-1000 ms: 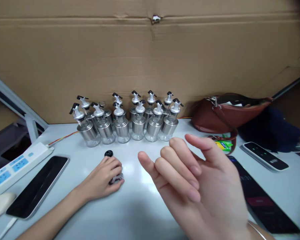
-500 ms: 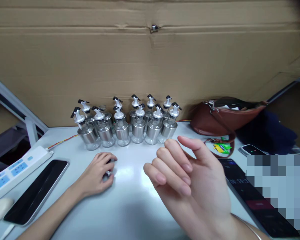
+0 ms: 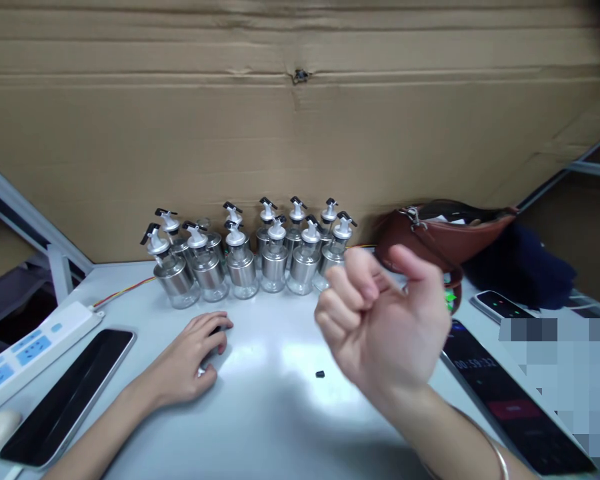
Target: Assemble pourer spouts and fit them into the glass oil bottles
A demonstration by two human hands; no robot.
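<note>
My left hand (image 3: 193, 360) rests on the table with its fingers bent over a small thing. Only a silvery bit shows near the thumb, too little to name. Raised above the table, my right hand (image 3: 383, 320) has its palm turned toward me. Its fingers are curled into a loose fist, and I see nothing in them. A small black piece (image 3: 320, 375) lies on the table between my hands. Behind them, several glass bottles with steel sleeves (image 3: 241, 268) stand in two rows, topped by silver pourers with black flip caps (image 3: 235, 235).
On the left lie a dark phone (image 3: 70, 397) and a white power strip (image 3: 40, 350). To the right are a brown handbag (image 3: 445, 240), a phone showing a timer (image 3: 515, 400) and a small device with lights (image 3: 503, 305). Cardboard (image 3: 300, 147) stands behind the table (image 3: 260, 427).
My right hand has moved right and up, and its fingers have curled tighter. The small black piece now shows on the table. My left hand has shifted slightly, its fingers a little more spread.
</note>
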